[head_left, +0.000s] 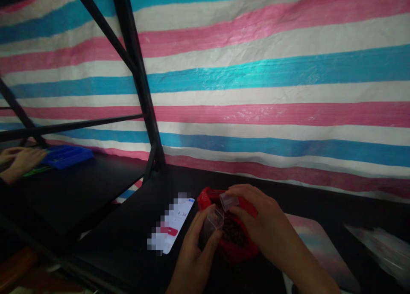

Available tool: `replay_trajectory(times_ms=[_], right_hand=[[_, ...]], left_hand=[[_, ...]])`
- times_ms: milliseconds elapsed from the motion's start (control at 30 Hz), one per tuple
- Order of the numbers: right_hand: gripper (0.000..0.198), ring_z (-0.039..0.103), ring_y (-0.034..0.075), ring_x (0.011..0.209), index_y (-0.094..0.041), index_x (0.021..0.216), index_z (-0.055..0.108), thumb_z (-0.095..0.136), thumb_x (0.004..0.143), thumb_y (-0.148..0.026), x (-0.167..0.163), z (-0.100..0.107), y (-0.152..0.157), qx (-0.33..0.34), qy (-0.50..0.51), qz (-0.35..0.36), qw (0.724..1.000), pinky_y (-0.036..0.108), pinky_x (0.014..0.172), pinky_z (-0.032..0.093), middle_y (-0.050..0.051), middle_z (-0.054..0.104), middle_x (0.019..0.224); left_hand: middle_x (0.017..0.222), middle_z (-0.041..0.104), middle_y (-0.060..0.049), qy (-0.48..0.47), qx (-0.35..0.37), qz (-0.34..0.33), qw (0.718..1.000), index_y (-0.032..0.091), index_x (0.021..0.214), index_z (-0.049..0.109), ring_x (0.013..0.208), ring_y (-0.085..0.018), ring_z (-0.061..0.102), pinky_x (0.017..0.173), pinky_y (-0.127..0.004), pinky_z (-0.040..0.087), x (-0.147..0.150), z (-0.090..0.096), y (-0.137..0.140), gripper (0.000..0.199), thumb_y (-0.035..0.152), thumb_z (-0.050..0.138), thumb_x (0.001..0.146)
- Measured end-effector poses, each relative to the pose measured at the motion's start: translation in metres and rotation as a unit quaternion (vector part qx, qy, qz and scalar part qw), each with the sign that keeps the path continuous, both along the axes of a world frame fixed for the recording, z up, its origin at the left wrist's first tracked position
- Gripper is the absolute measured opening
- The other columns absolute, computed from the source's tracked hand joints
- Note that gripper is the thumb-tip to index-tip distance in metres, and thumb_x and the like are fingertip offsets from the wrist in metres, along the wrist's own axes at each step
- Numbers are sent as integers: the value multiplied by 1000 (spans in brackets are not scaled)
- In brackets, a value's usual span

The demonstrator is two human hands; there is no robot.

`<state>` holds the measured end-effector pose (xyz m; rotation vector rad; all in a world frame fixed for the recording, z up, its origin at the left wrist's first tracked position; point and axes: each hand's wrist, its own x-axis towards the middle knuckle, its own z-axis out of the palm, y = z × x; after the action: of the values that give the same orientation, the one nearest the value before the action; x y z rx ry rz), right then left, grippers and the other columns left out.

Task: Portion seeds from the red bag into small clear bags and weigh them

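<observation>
My left hand (200, 243) is closed around a small clear plastic container (215, 219), its open-looking end tilted toward the bag. Between the thumb and fingers of my right hand (262, 217) is a small clear plastic cup (228, 201), close beside the container but apart from it. Both hands are over a red plastic bag (238, 253) with its mouth spread open. Small dark brown pieces (235, 232) fill the bag; they are too dim to name. What the left container holds cannot be made out clearly.
A lit phone (176, 225) lies left of the bag. On the right are a pale multicoloured flat sheet (315, 238) and clear plastic packaging (381, 247). A black metal frame (141, 80) rises at left; beyond it, another person's hands (24, 159) are near a blue tray (68, 156).
</observation>
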<state>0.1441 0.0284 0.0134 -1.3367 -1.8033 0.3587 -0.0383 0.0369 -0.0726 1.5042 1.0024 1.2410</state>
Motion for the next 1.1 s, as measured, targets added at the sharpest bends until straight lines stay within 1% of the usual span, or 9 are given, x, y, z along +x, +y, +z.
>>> replay_trajectory(times_ms=[133,233,300,500,667,733,867,1000,1100], right_hand=[[31,71,26,114,-27,109,76,62,89,-8,4,-13,2,-96,-75,-39,992,41,101,49,6,78,119],[36,73,29,109,-24,103,76,62,80,0,8,-22,-1,-178,-175,-58,967,42,96,48,8,80,113],[42,72,30,110,-23,105,75,60,77,4,11,-21,-3,-201,-221,-79,951,44,97,45,8,80,114],[45,69,31,110,-26,109,75,58,79,4,21,-5,-11,-180,-251,-99,946,46,95,42,7,79,114],[43,68,31,105,-25,103,75,56,77,4,18,-5,-21,-195,-254,-62,945,47,94,42,7,78,111],[45,67,33,108,-22,103,75,54,74,6,14,-4,-24,-219,-275,-69,934,49,95,41,10,78,114],[52,63,37,122,-17,113,75,53,73,8,9,-1,-26,-241,-308,-84,917,52,102,39,16,77,121],[60,62,32,128,-21,123,75,57,74,7,11,-10,-19,-240,-230,-65,941,48,109,36,11,75,131],[51,67,27,122,-25,118,77,59,79,3,14,-26,-11,-216,-139,-69,964,41,106,41,6,78,126]], left_hand=[[144,70,-12,-31,-59,22,998,24,133,69,137,-34,62,119,-50,46,-6,5,1,57,63,67,92],[137,74,-13,-31,-110,24,993,23,127,74,133,-36,64,120,-52,45,-13,8,2,64,71,69,86],[133,76,-12,-31,-123,22,992,23,124,76,132,-36,65,118,-51,46,-15,12,1,65,74,69,84],[125,79,-8,3,-113,31,993,28,117,79,120,-34,70,102,-43,58,-14,29,-11,60,76,66,84],[109,83,-9,-5,-180,7,984,28,115,82,93,-30,77,82,-39,64,-3,18,-33,62,77,73,78],[110,83,-10,-42,-209,14,977,28,113,83,92,-31,78,85,-41,64,2,8,-39,60,75,76,76],[127,80,-12,-144,-255,15,956,25,107,85,118,-35,74,105,-46,57,5,-4,-32,59,70,85,69],[108,84,-10,-279,-307,10,910,19,104,85,94,-30,79,87,-40,64,4,0,-20,47,52,91,70],[89,84,-7,-334,-308,25,890,17,96,84,80,-24,78,79,-34,65,4,6,-18,35,41,91,72]])
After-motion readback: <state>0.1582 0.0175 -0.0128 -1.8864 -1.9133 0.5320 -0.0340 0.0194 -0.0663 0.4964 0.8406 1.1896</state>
